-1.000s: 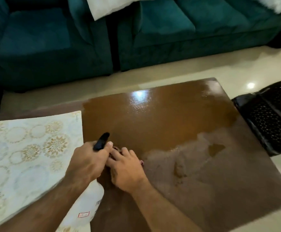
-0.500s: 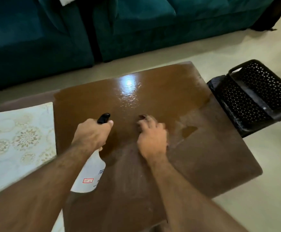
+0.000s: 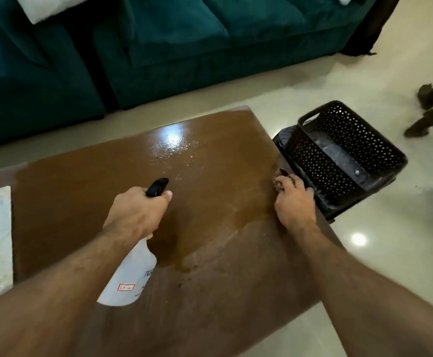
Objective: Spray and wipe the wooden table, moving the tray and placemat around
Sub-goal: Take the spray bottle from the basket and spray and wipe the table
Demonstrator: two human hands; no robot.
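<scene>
While the left hand (image 3: 135,215) grips the spray bottle (image 3: 130,276), the right hand (image 3: 294,202) presses a dark cloth (image 3: 282,172) at the desk's (image 3: 210,292) right edge.

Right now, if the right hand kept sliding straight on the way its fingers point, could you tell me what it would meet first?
Probably the black perforated basket. The right hand presses a dark cloth at the table's right edge, fingers aimed forward past it; depth is unclear.

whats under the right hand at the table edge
A dark reddish cloth peeks out past the fingertips of the right hand, pressed on the wet wooden table. The hand covers the rest of it.
</scene>
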